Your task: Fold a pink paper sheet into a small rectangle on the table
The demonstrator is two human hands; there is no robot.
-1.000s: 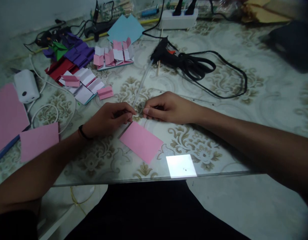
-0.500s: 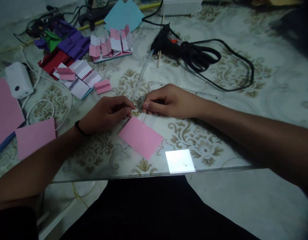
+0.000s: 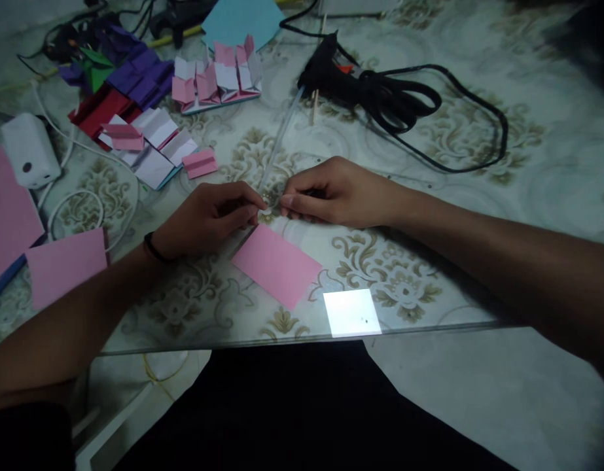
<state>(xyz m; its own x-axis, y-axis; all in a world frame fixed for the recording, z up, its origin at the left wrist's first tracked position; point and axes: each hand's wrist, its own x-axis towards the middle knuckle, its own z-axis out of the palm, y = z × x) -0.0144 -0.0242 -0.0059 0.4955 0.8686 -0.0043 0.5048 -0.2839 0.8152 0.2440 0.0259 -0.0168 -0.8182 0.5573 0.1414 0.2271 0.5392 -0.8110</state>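
Note:
My left hand [image 3: 220, 212], with a black band at its wrist, is closed in a pinch at the middle of the table. Facing it, my right hand [image 3: 321, 193] is pinched too, its fingertips a small gap away from the left ones. Whatever lies between the fingers of either hand is too small to make out. Just below them a pink paper rectangle [image 3: 277, 267] lies flat, its upper corner close to my left fingertips. A clear glue stick [image 3: 282, 137] runs from the black glue gun [image 3: 328, 75] down toward my hands.
Folded pink and white pieces [image 3: 218, 78], a small pink folded piece [image 3: 199, 163], purple folded paper [image 3: 144, 75] and red folded paper [image 3: 103, 114] lie at the upper left. A white device [image 3: 31, 152] and pink sheets [image 3: 69, 265] are farther left. A coiled black cable [image 3: 400, 101] lies upper right.
The view has shifted slightly. Both hands keep nearly the same pinched pose and place, and the pink rectangle has not visibly moved on the table.

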